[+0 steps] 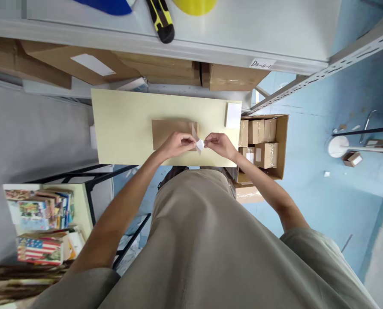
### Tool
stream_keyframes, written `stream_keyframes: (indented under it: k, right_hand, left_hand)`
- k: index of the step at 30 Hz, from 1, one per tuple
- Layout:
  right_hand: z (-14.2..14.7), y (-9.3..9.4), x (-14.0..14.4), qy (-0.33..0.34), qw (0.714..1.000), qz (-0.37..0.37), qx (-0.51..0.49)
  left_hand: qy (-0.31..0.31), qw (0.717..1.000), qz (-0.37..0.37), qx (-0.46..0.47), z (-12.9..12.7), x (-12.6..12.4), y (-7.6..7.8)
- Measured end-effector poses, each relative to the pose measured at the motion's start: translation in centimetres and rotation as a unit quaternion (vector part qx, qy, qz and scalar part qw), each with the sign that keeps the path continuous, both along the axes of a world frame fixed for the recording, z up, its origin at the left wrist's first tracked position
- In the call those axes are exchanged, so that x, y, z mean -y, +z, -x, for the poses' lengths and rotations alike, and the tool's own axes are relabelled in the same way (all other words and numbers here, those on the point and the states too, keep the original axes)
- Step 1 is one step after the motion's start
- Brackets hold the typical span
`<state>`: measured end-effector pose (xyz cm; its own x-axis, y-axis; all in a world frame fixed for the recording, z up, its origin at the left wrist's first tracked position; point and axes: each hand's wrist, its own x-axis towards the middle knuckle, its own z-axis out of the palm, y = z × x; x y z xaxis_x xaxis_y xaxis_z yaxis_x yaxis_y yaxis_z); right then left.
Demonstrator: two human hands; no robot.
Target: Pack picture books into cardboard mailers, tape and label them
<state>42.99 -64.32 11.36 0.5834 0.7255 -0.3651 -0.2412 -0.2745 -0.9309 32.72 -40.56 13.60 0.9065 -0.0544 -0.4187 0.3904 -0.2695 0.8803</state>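
Between my two hands is a small white label (200, 144) with thin, pale strips sticking out beside it, which look like backing paper. My left hand (177, 144) pinches its left side, over the near right part of a brown cardboard box (162, 132). From the right, the fingertips of my right hand (221, 145) are closed on the label's other edge. The box lies on a pale yellow tabletop (123, 128), partly covered by my left hand. A stack of white labels (233, 115) sits near the tabletop's right end.
Right of the table stands an open carton (283, 148) holding several small boxes. Above the far edge, a grey shelf (242, 34) carries a utility knife (161, 21) and a yellow roll (196, 5). Larger cartons (168, 68) line the level below. Books (46, 210) fill a rack at left.
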Motion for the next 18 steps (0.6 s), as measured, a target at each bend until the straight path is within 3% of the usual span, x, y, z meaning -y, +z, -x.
stream_keyframes:
  k: [2,5,10,12,14,18]
  right_hand:
    - [0.2,-0.6,0.2,-0.021,0.999,0.036,0.013]
    - [0.4,-0.8,0.7,-0.050,0.994,0.091,0.019]
    - [1.7,0.7,0.8,-0.078,0.983,0.165,0.028]
    - [2.6,1.8,0.1,-0.108,0.979,0.170,0.025]
    - [3.5,2.9,-0.9,-0.146,0.975,0.165,0.018]
    - [5.4,4.7,-3.4,-0.200,0.966,0.163,0.017]
  left_hand:
    - [-0.011,1.000,-0.021,-0.003,0.9,-2.3,-1.5]
    - [0.026,0.999,-0.029,-0.031,3.3,-7.1,-3.6]
    - [0.138,0.984,-0.058,-0.096,10.3,-18.5,-6.1]
    - [0.221,0.959,-0.114,-0.138,13.4,-24.1,-6.8]
    - [0.348,0.901,-0.178,-0.189,16.1,-29.9,-7.4]
    - [0.409,0.848,-0.275,-0.197,18.9,-40.9,-7.8]
